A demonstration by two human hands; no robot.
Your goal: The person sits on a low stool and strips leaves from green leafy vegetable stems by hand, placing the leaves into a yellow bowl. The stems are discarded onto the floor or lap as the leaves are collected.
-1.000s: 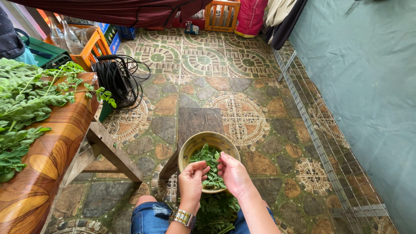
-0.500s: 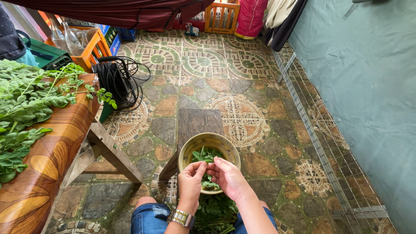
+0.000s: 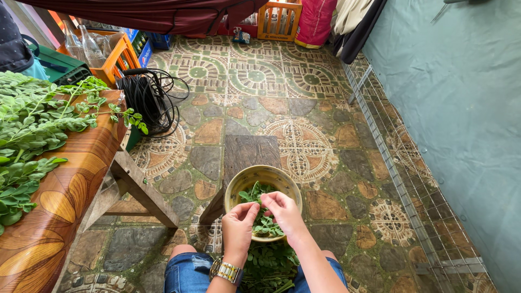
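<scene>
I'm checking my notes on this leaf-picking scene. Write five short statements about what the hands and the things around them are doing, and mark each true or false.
1. Both hands meet over a yellowish bowl that holds green leaves. True: the left hand and right hand are above the leaves.
2. The watch is on the right wrist. False: the metal watch sits on the left wrist.
3. The bowl rests on a small dark wooden stool. True.
4. The leafy branches on the patterned table lie to the person's right. False: the branches are on the left.
5. The black cable coil lies inside the bowl. False: it sits on the tiled floor beside an orange crate.
</scene>
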